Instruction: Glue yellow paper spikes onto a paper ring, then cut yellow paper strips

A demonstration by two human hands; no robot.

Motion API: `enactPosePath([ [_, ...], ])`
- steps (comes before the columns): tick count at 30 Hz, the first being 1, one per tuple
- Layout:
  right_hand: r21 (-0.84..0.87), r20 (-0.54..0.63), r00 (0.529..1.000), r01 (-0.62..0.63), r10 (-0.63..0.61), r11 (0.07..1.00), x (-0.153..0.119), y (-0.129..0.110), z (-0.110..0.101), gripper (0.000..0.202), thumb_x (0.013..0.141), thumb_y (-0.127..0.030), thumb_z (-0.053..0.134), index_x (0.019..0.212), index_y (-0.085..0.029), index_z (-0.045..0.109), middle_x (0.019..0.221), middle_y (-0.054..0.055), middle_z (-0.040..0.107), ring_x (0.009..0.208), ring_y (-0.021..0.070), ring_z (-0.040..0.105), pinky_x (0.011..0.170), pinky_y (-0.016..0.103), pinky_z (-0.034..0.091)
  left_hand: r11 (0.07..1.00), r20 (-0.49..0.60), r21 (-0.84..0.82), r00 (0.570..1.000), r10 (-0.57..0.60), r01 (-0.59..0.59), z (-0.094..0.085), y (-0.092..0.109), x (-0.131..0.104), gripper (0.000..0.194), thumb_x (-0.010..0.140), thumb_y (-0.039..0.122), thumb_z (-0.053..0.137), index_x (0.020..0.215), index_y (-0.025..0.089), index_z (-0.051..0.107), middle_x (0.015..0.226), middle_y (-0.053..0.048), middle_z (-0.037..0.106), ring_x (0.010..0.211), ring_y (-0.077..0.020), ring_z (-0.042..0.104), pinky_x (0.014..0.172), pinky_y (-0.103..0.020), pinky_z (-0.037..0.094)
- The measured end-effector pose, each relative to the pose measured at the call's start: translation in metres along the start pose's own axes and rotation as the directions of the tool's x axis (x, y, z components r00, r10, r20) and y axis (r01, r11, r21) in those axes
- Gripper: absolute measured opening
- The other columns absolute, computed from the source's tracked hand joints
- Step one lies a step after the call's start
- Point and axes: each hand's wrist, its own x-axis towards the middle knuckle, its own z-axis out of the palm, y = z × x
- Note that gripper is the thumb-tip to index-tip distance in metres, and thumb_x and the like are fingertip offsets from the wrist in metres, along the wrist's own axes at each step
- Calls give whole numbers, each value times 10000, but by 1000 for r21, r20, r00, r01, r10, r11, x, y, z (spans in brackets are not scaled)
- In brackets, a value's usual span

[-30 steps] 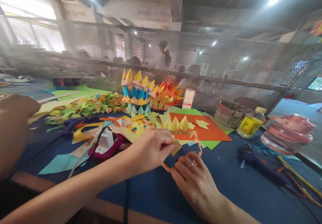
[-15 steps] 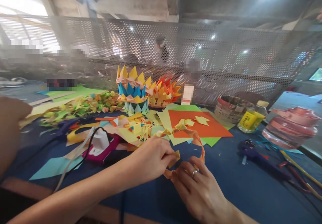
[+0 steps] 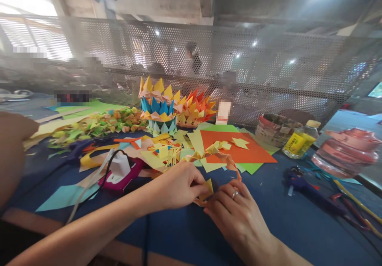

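My left hand (image 3: 183,184) is closed in a pinch on a small yellow paper piece (image 3: 208,189), held against a looped orange paper band (image 3: 230,161). My right hand (image 3: 238,214), with a ring on one finger, grips the band from the right, and its fingertips are partly hidden. Yellow folded points (image 3: 216,147) sit along the band's far side. Beyond my hands lie a heap of yellow paper scraps (image 3: 164,152) and an orange paper sheet (image 3: 253,148).
Paper crowns (image 3: 158,112) stand at the back. A magenta power strip (image 3: 125,178) with cords is at left, near another person's arm (image 3: 14,150). To the right are a glue gun (image 3: 313,190), a yellow-labelled bottle (image 3: 300,140) and a pink jug (image 3: 346,152).
Both hands stay at the band with small finger movements. My right hand has shifted slightly, and the yellow piece sits a little more upright between the hands.
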Motion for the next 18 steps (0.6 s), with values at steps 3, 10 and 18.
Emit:
enactPosePath([
  [3, 47, 4, 997, -81, 81, 996, 1, 2, 1, 270, 929, -269, 510, 686, -205, 609, 638, -8, 628, 690, 149, 559, 796, 354, 351, 999, 106, 48, 994, -29, 24, -4, 1, 0, 327, 759, 210, 483, 484, 174, 309, 501, 56, 224, 466, -79, 232, 425, -250, 164],
  [10, 210, -30, 972, -223, 234, 952, 3, 4, 2, 334, 924, -384, 503, 664, -207, 615, 619, -18, 625, 709, 142, 562, 818, 335, 314, 999, 208, 27, 977, -51, 46, -11, 3, 1, 286, 770, 234, 483, 504, 172, 398, 494, 60, 275, 472, -76, 283, 428, -225, 207],
  [18, 234, -3, 970, -234, 241, 944, 1, 5, 3, 310, 898, -331, 556, 621, -194, 546, 593, -35, 576, 680, 137, 514, 818, 319, 303, 996, 221, 88, 975, -17, -2, -13, 7, -2, 280, 757, 171, 471, 503, 173, 352, 491, 69, 232, 462, -72, 258, 432, -237, 190],
])
